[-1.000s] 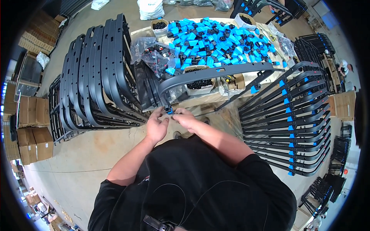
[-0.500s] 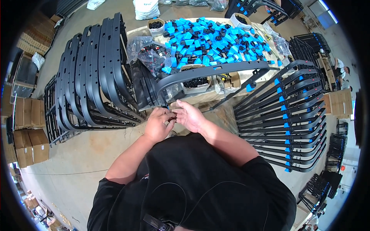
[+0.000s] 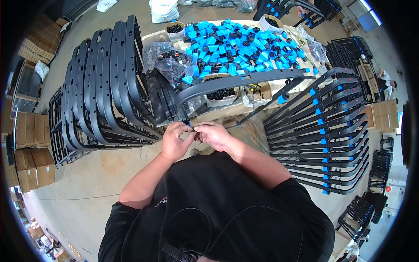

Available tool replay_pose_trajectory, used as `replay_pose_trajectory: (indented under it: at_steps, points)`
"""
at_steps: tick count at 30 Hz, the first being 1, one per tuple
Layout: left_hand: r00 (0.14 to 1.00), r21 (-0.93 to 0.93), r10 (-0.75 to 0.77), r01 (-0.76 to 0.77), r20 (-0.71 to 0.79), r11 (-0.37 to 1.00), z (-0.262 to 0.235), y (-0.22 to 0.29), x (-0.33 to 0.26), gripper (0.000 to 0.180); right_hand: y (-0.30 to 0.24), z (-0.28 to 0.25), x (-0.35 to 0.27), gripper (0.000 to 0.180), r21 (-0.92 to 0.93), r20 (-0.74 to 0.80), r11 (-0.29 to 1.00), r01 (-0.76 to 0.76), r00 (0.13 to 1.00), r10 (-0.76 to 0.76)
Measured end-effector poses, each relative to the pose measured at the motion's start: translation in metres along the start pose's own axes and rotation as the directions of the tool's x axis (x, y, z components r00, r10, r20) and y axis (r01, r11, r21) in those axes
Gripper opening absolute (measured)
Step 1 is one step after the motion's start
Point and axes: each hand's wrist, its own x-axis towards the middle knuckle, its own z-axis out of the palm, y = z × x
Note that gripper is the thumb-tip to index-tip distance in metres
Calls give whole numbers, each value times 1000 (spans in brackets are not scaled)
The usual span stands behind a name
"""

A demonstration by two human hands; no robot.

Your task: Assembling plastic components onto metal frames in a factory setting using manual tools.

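Head view: small blue clip pinched between left hand and right hand, held against end of black curved frame for alignment.

Two hands; one curved black frame; two frame stacks

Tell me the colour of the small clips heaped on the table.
Bright blue clips, some with black parts, seen in the head view.

left hand, right hand — fingers pinched together
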Motion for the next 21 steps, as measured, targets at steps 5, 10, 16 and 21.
replay_pose_trajectory:
  at_steps: [5,10,16,21]
  points:
    - [996,-17,-88,89,14,996,3,-5,0,15,3,1,7,18,-24,3,1000,2,1000,-2]
    - [986,-24,-136,139,92,990,-1,-11,2,16,6,-8,23,17,-170,-15,984,44,999,-48]
    - [851,138,-505,488,143,862,-3,-25,11,30,4,-7,52,19,-348,-178,931,114,966,-185]
    - [849,432,-448,306,278,848,5,-26,17,32,0,-2,56,23,-423,-182,900,103,964,-195]
